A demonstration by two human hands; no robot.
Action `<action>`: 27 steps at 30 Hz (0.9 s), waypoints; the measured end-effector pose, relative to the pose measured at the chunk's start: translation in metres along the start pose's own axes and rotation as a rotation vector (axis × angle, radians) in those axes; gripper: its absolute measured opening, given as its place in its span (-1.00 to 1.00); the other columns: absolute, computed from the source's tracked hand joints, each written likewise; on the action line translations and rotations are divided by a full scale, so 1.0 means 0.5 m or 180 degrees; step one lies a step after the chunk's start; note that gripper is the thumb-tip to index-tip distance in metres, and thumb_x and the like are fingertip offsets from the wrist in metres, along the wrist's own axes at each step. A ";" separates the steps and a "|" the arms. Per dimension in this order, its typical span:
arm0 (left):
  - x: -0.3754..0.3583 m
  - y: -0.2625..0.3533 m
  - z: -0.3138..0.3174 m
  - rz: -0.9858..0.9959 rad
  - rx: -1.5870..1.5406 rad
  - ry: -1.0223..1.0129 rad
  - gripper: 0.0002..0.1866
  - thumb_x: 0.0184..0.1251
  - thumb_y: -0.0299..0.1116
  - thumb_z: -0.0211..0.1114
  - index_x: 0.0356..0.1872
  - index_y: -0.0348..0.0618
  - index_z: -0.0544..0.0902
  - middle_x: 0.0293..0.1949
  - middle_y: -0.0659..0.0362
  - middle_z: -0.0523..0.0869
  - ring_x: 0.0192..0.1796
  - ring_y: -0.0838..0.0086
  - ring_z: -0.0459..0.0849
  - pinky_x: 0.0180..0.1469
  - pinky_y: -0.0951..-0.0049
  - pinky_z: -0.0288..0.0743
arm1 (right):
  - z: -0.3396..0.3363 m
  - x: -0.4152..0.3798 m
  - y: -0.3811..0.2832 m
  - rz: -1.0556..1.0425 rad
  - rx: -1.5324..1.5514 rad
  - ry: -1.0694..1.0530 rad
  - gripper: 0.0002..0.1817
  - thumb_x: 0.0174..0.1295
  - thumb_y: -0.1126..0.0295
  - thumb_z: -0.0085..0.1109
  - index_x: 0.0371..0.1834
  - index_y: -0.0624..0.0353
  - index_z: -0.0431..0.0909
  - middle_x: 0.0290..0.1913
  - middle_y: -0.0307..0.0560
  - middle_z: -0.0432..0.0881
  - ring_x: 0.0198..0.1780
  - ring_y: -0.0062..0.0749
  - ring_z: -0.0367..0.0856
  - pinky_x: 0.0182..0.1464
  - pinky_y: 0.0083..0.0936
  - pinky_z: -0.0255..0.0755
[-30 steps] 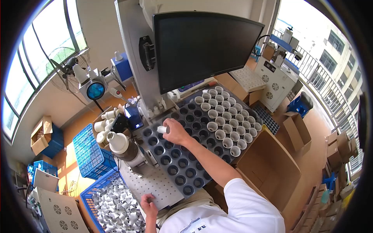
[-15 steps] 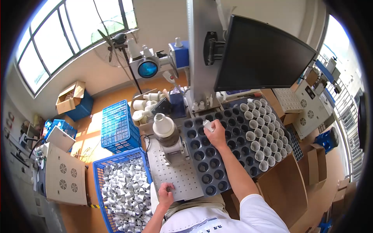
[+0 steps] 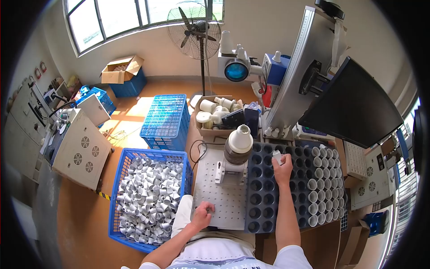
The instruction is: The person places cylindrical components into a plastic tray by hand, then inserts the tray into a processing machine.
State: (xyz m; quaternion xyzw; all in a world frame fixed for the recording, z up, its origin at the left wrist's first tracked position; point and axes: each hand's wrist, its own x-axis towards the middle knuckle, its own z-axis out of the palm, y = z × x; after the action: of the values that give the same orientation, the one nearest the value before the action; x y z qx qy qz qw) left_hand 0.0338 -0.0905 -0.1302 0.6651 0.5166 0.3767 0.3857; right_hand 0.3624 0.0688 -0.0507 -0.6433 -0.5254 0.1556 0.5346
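Observation:
My right hand (image 3: 282,169) pinches a small white plastic fitting (image 3: 277,156) above the far part of a black tray (image 3: 253,213) with round pockets. White cup-shaped parts (image 3: 321,184) stand in rows in the tray's right-hand pockets; the pockets on the left are bare. My left hand (image 3: 203,216) rests with curled fingers on a perforated metal plate (image 3: 219,197), and I see nothing in it. Behind it on the plate stands a fixture with a white conical top (image 3: 241,140). A blue basket (image 3: 115,197) heaped with white plastic fittings (image 3: 150,201) is at the left.
A lens head (image 3: 236,71) hangs beyond the fixture, beside a metal column (image 3: 291,67). At the right a black monitor (image 3: 354,105) overhangs the tray. A carton of white parts (image 3: 215,132), a stacked blue crate (image 3: 165,119) and a standing fan (image 3: 195,31) are farther back.
The camera view has turned left, so the bench appears farther right. My right hand still holds the fitting over the tray, and my left hand remains curled on the plate.

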 end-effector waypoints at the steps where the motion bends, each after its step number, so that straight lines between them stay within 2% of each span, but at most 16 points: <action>1: 0.000 -0.002 0.001 0.0029 0.0001 0.0026 -0.72 -0.13 -0.66 0.00 -0.33 -0.24 0.56 -0.28 0.00 0.59 -0.14 0.09 0.57 -0.03 0.30 0.49 | 0.000 -0.001 0.000 -0.0001 0.0010 0.0014 -0.62 0.06 0.37 0.36 -0.39 0.18 0.24 -0.32 -0.05 0.52 -0.31 -0.31 0.42 -0.14 -0.44 0.38; 2: 0.000 -0.003 0.004 0.0061 0.0001 0.0045 -0.72 -0.13 -0.65 0.00 -0.33 -0.24 0.56 -0.28 0.00 0.59 -0.13 0.09 0.57 -0.03 0.30 0.49 | 0.000 0.000 0.001 -0.0027 0.0006 0.0020 -0.62 0.06 0.36 0.36 -0.39 0.18 0.24 -0.29 -0.03 0.55 -0.30 -0.32 0.43 -0.14 -0.44 0.39; 12: 0.001 -0.015 0.009 0.0068 -0.0163 0.0100 -0.71 -0.16 -0.69 0.00 -0.35 -0.26 0.57 -0.27 -0.03 0.62 -0.10 0.08 0.60 0.04 0.29 0.49 | 0.002 0.002 0.013 -0.0105 0.0007 0.0077 -0.61 0.06 0.34 0.36 -0.41 0.16 0.22 -0.43 -0.16 0.34 -0.36 -0.41 0.31 -0.22 -0.48 0.34; 15: 0.010 -0.008 0.005 -0.0110 -0.0332 0.0024 -0.72 -0.18 -0.68 -0.05 -0.40 -0.29 0.57 -0.32 -0.04 0.64 -0.13 0.09 0.62 0.05 0.31 0.49 | -0.001 0.001 0.014 -0.0028 -0.0012 0.0085 -0.63 0.03 0.35 0.36 -0.37 0.21 0.29 -0.40 -0.06 0.46 -0.34 -0.26 0.40 -0.16 -0.42 0.39; 17: 0.036 -0.007 -0.015 -0.0289 -0.0558 -0.0201 -0.71 -0.20 -0.67 -0.09 -0.43 -0.32 0.57 -0.36 -0.04 0.65 -0.16 0.12 0.64 0.06 0.34 0.48 | -0.002 0.004 0.022 -0.0080 -0.0057 0.0103 -0.62 0.02 0.34 0.37 -0.39 0.21 0.28 -0.43 -0.07 0.41 -0.36 -0.25 0.37 -0.19 -0.41 0.37; 18: 0.054 0.006 -0.028 -0.0198 -0.0556 -0.0039 -0.70 -0.21 -0.67 -0.10 -0.43 -0.33 0.57 -0.38 -0.04 0.66 -0.17 0.13 0.64 0.06 0.35 0.48 | -0.003 0.005 0.027 -0.0105 -0.0080 0.0115 -0.62 0.01 0.34 0.38 -0.40 0.21 0.28 -0.44 -0.07 0.39 -0.37 -0.24 0.36 -0.20 -0.40 0.37; 21: 0.138 0.079 -0.092 0.0141 -0.0500 0.0421 -0.67 -0.23 -0.67 -0.15 -0.43 -0.36 0.58 -0.40 -0.04 0.66 -0.20 0.19 0.64 0.08 0.39 0.46 | -0.004 0.014 0.035 -0.0018 -0.0015 0.0174 -0.62 0.02 0.35 0.39 -0.45 0.21 0.28 -0.50 -0.16 0.31 -0.42 -0.35 0.29 -0.27 -0.43 0.32; 26: 0.309 0.218 -0.169 0.0877 -0.0698 0.1146 -0.62 -0.21 -0.67 -0.16 -0.37 -0.42 0.60 -0.33 -0.02 0.69 -0.13 0.27 0.62 0.13 0.42 0.42 | -0.024 0.033 -0.025 0.0319 0.0940 0.0034 -0.61 0.09 0.39 0.40 -0.55 0.13 0.25 -0.52 -0.37 0.26 -0.44 -0.64 0.19 -0.36 -0.59 0.19; 27: 0.336 0.257 -0.181 0.0821 -0.0653 0.1161 -0.62 -0.18 -0.67 -0.15 -0.34 -0.42 0.61 -0.31 -0.02 0.69 -0.10 0.27 0.62 0.14 0.42 0.41 | -0.030 0.035 -0.050 0.0330 0.1157 0.0010 -0.60 0.10 0.40 0.40 -0.56 0.10 0.25 -0.52 -0.41 0.25 -0.44 -0.69 0.17 -0.37 -0.61 0.17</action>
State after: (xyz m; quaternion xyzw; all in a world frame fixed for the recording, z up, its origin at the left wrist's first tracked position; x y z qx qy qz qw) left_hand 0.0342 0.0633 0.0410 0.6039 0.4476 0.5872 0.3002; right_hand 0.3679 0.0727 -0.0173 -0.5626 -0.4540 0.2743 0.6342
